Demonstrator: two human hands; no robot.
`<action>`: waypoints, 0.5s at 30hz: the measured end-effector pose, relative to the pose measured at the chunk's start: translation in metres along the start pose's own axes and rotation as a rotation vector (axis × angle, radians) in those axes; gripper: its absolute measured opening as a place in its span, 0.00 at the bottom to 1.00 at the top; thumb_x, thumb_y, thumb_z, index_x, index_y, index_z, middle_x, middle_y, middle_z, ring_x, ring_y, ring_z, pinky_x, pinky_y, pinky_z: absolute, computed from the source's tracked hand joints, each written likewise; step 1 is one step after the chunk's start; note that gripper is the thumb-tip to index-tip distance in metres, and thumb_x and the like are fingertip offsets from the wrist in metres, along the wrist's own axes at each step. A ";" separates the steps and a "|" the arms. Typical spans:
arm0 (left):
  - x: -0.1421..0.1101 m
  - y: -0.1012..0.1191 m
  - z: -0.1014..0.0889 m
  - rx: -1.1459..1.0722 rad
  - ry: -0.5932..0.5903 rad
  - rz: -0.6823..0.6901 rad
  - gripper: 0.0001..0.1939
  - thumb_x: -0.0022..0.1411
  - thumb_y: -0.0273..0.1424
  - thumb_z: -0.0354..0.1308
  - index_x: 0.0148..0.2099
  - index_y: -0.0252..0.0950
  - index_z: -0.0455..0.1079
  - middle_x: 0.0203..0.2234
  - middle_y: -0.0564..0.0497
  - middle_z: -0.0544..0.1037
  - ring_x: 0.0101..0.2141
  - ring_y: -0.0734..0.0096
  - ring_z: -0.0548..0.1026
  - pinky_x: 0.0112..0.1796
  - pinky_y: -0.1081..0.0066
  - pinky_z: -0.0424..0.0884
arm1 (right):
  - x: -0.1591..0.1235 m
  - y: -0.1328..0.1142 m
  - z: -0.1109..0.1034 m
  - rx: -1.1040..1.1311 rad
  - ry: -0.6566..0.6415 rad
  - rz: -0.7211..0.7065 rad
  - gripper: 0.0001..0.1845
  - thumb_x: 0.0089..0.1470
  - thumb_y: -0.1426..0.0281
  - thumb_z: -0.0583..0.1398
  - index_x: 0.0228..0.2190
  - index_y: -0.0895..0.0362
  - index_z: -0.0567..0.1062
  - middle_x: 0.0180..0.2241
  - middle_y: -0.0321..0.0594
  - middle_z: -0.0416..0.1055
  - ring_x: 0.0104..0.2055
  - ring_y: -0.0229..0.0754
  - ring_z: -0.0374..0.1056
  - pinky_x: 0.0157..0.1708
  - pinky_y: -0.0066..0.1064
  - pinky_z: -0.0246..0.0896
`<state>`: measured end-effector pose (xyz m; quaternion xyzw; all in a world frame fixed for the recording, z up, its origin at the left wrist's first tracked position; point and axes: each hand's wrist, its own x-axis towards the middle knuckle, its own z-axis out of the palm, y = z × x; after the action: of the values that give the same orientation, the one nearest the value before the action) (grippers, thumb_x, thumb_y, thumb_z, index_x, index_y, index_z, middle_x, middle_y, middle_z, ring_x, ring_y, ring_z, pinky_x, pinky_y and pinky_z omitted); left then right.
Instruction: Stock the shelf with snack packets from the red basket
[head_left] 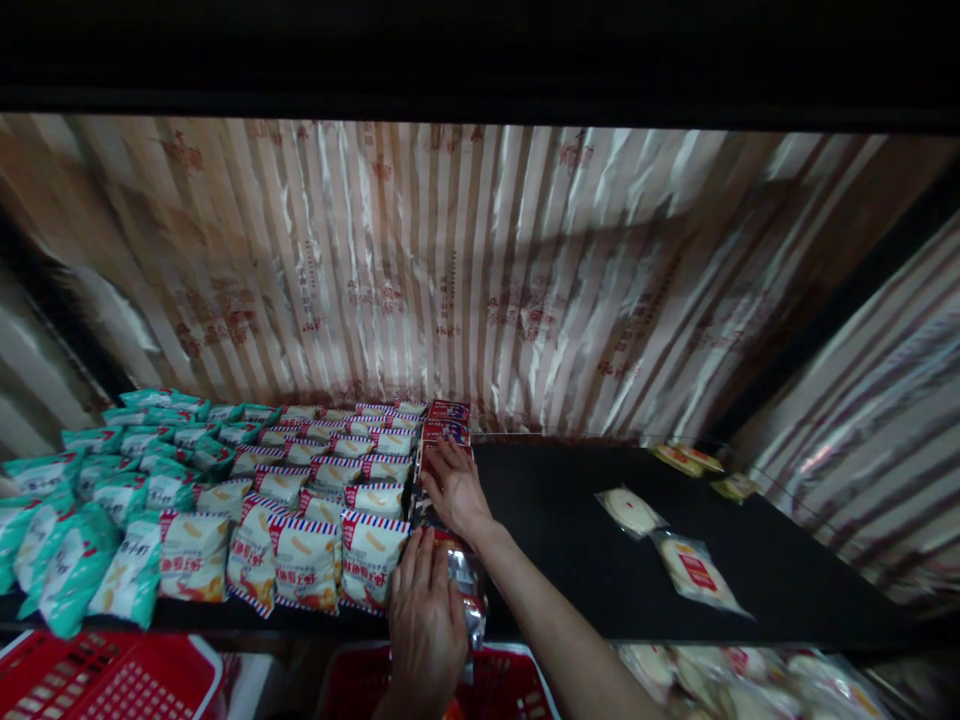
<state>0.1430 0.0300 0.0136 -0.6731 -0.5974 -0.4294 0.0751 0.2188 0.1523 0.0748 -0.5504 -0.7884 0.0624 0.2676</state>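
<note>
My right hand (456, 492) rests on a narrow row of dark red packets (448, 418) running from the shelf's back to its front. Its fingers lie extended over the packets. At the front end, my left hand (429, 610) lies with fingers stretched forward against a shiny dark packet (466, 580), whose left side it covers. Left of this row stand several rows of cream snack bags (367, 560) with red and blue striped edges. Farther left are rows of teal and white snack bags (79, 565).
On the black shelf (555, 530) to the right lie two clear-wrapped pale flat rounds (694, 572) and small yellow packets (686, 458). Below the shelf are a red basket (112, 675), a second red basket (510, 685) and more wrapped rounds (720, 675). Striped sheeting (420, 260) lines the back.
</note>
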 end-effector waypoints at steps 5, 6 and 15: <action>0.001 -0.003 -0.003 0.026 -0.020 0.048 0.19 0.59 0.26 0.45 0.51 0.34 0.69 0.52 0.45 0.72 0.54 0.60 0.65 0.50 0.58 0.64 | -0.012 0.022 0.001 0.166 0.211 0.291 0.27 0.57 0.60 0.50 0.54 0.59 0.67 0.63 0.49 0.51 0.65 0.50 0.44 0.61 0.45 0.43; 0.001 -0.003 -0.004 0.044 -0.035 0.065 0.20 0.59 0.26 0.46 0.51 0.34 0.69 0.52 0.44 0.71 0.54 0.59 0.65 0.50 0.58 0.64 | -0.015 0.027 0.001 0.231 0.211 0.370 0.29 0.57 0.58 0.50 0.54 0.60 0.66 0.62 0.49 0.52 0.65 0.50 0.45 0.61 0.44 0.43; 0.009 -0.003 -0.013 0.120 -0.065 0.150 0.19 0.59 0.23 0.46 0.51 0.32 0.68 0.52 0.41 0.72 0.54 0.58 0.66 0.48 0.57 0.67 | -0.029 0.041 0.010 0.962 0.056 0.718 0.43 0.51 0.46 0.50 0.61 0.55 0.53 0.48 0.44 0.73 0.41 0.47 0.73 0.39 0.37 0.69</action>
<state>0.1328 0.0296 0.0264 -0.7239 -0.5721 -0.3638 0.1279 0.2552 0.1441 0.0397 -0.6010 -0.4289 0.4843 0.4694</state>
